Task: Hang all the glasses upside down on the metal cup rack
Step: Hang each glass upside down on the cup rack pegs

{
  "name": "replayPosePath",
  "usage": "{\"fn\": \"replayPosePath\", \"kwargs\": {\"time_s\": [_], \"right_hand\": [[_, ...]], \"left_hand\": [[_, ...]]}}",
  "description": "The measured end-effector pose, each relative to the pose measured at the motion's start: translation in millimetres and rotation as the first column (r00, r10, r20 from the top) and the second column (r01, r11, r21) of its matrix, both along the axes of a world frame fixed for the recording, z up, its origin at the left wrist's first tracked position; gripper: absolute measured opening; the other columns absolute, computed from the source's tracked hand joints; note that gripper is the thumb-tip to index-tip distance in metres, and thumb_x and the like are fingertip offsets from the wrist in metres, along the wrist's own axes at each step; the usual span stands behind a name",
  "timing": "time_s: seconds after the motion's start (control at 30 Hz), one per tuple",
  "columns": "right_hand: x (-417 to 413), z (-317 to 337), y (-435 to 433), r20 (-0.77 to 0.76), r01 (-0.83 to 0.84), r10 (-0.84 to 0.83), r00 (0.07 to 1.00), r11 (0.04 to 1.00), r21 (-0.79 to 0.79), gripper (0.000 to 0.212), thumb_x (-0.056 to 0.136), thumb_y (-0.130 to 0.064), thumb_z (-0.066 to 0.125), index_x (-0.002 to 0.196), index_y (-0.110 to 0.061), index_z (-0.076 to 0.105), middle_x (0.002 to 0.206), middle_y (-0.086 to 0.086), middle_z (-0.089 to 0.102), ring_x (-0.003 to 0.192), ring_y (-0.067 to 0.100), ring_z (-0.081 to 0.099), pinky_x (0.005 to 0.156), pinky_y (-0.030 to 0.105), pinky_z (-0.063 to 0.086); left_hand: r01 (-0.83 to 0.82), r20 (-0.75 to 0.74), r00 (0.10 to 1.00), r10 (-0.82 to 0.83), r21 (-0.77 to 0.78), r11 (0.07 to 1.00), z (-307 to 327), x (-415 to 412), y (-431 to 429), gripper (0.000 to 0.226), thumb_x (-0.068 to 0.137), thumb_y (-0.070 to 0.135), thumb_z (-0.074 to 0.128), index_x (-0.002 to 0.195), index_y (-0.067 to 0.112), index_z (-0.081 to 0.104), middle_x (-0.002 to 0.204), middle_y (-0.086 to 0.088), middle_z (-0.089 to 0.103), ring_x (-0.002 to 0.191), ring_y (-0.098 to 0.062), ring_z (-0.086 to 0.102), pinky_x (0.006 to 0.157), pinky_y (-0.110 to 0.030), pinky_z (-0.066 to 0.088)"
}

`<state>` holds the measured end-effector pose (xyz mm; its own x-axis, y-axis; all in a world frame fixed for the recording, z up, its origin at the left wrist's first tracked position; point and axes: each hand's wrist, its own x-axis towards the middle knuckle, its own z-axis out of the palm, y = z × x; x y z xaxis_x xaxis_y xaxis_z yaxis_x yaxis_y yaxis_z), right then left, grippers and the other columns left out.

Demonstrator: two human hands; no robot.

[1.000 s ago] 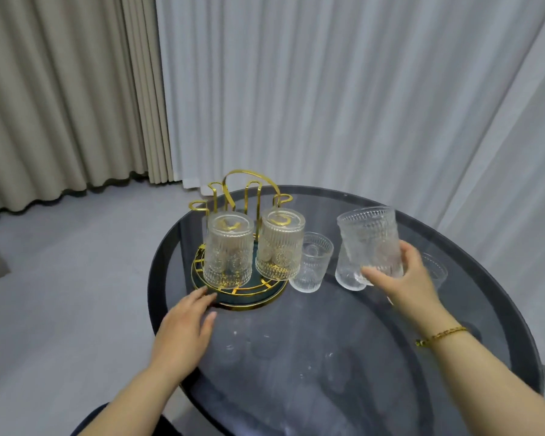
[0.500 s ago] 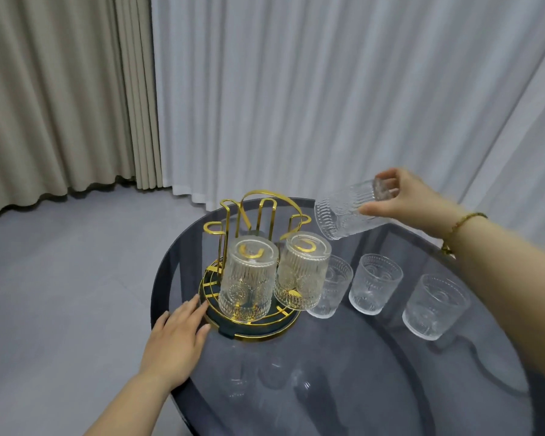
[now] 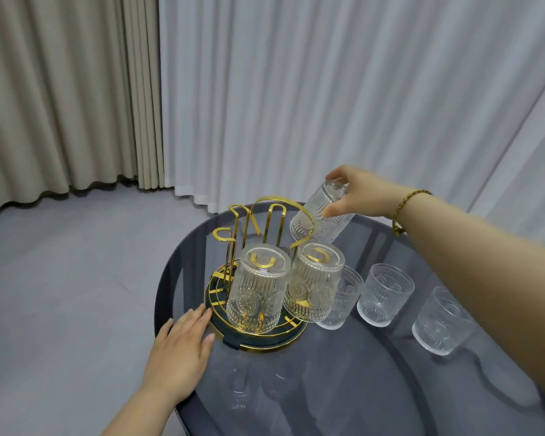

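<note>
Hung glasses (image 3: 258, 287) before bare prongs (image 3: 224, 239)

We see clear ribbed glasses pressed with round sunflower medallions: two (image 3: 258, 289) (image 3: 315, 283) hung on the shiny gold wire cup rack (image 3: 266, 221), one tilted (image 3: 320, 215) in our right hand (image 3: 357, 193), and three (image 3: 343, 298) (image 3: 384, 294) (image 3: 442, 320) toward the right edge of the round smoky grey glass table (image 3: 375, 388). The rack's round base (image 3: 265, 339) is dark green with a gold rim. A braided gold bracelet (image 3: 405, 204) circles our right wrist. Behind hang beige pleated curtains (image 3: 60, 89) and white sheer curtains (image 3: 328, 89), over a pale grey floor (image 3: 60, 294)
</note>
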<state>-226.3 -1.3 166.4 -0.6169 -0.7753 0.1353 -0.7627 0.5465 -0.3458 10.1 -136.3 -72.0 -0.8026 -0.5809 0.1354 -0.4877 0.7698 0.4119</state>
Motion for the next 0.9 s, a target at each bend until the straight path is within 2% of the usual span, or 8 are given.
{"fn": "replayPosePath", "kwargs": {"time_s": [0.13, 0.27, 0.4, 0.6, 0.77, 0.9], "right_hand": [[-2, -13, -13, 0.035, -0.021, 0.018, 0.999, 0.998, 0.062, 0.075, 0.065, -0.026, 0.074, 0.129, -0.015, 0.035, 0.139, 0.009, 0.041, 0.125, 0.023, 0.040, 0.089, 0.023, 0.031], [-3, -24, -17, 0.070, -0.060, 0.051, 0.996, 0.989, 0.136, 0.075, 0.067, -0.022, 0.073, 0.130, -0.013, 0.032, 0.141, 0.008, 0.039, 0.126, 0.022, 0.039, 0.092, 0.025, 0.032], [-2, -30, -25, 0.094, -0.103, 0.090, 0.991, 0.984, 0.145, 0.075, 0.066, -0.021, 0.074, 0.128, -0.011, 0.034, 0.139, 0.008, 0.041, 0.126, 0.023, 0.038, 0.101, 0.032, 0.034], [-1, -47, -32, 0.055, -0.145, 0.137, 0.989, 0.970, 0.193, 0.067, 0.069, -0.024, 0.072, 0.125, -0.012, 0.037, 0.132, 0.009, 0.047, 0.116, 0.023, 0.045, 0.094, 0.031, 0.039], [-2, -47, -36, 0.061, -0.168, 0.158, 0.985, 0.960, 0.222, 0.070, 0.068, -0.023, 0.074, 0.126, -0.013, 0.035, 0.128, 0.010, 0.049, 0.111, 0.024, 0.046, 0.088, 0.029, 0.039], [-3, -49, -36, 0.075, -0.180, 0.168, 0.983, 0.959, 0.220, 0.071, 0.070, -0.023, 0.072, 0.128, -0.012, 0.033, 0.132, 0.010, 0.046, 0.118, 0.024, 0.043, 0.096, 0.033, 0.038]], "left_hand": [[-0.001, -0.007, 1.000, 0.001, 0.007, 1.000, 0, -1, 0, 0.046, 0.096, 0.037, 0.025, 0.140, 0.029, 0.014, 0.153, 0.010, 0.017, 0.140, -0.008, 0.013, 0.116, -0.032, 0.008], [-0.007, -0.018, 1.000, 0.007, 0.010, 1.000, -1, -1, -1, 0.045, 0.096, 0.035, 0.026, 0.139, 0.028, 0.016, 0.152, 0.009, 0.020, 0.140, -0.009, 0.015, 0.116, -0.032, 0.008], [-0.009, -0.020, 1.000, 0.010, 0.012, 1.000, -3, -2, -2, 0.045, 0.096, 0.035, 0.026, 0.139, 0.029, 0.015, 0.152, 0.010, 0.019, 0.140, -0.008, 0.014, 0.116, -0.032, 0.008], [-0.005, -0.022, 1.000, 0.006, 0.015, 1.000, -2, -2, -2, 0.046, 0.096, 0.036, 0.025, 0.140, 0.029, 0.013, 0.152, 0.011, 0.018, 0.140, -0.006, 0.012, 0.116, -0.031, 0.006], [-0.013, -0.015, 1.000, 0.013, 0.010, 1.000, -1, -2, -2, 0.046, 0.096, 0.035, 0.025, 0.140, 0.030, 0.013, 0.153, 0.010, 0.018, 0.140, -0.007, 0.013, 0.116, -0.031, 0.006], [-0.017, -0.019, 1.000, 0.017, 0.019, 1.000, 1, -1, -1, 0.046, 0.096, 0.035, 0.026, 0.140, 0.030, 0.014, 0.153, 0.010, 0.018, 0.140, -0.008, 0.013, 0.116, -0.031, 0.007]]}}
